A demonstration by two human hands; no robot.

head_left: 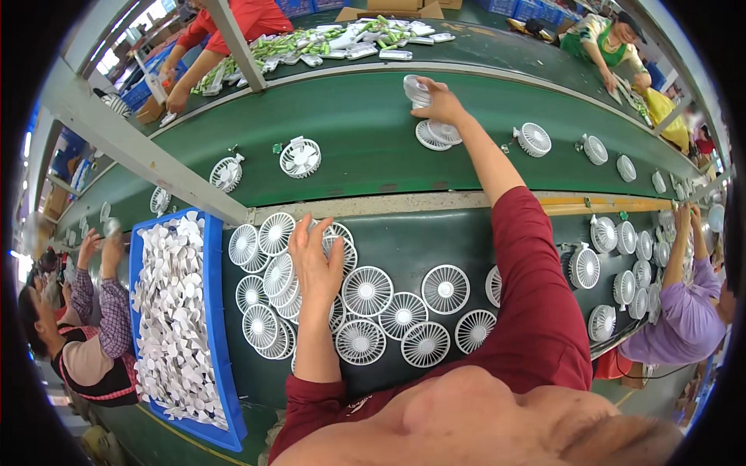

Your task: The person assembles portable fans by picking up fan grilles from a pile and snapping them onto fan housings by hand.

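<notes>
My right hand (441, 106) reaches far out over the green belt. Its fingers are closed round a pale, partly see-through round plastic part (416, 91), blurred at its edge. Just below it, overlapping white fan grilles (430, 137) lie on the belt. Nearer to me, my left hand (317, 260) hovers over or touches a cluster of round white grilles (279, 275) on the dark green table, its fingers apart and nothing in them. More loose grilles (367, 291) lie flat to the right of that hand, some overlapping.
A blue tray (220, 334) full of small white fan blades stands at the left. Fan heads (300, 158) with small green boards ride the belt. A metal post (140, 151) slants across the left. Co-workers sit on both sides; at the right, fan heads (584, 267) cover the table.
</notes>
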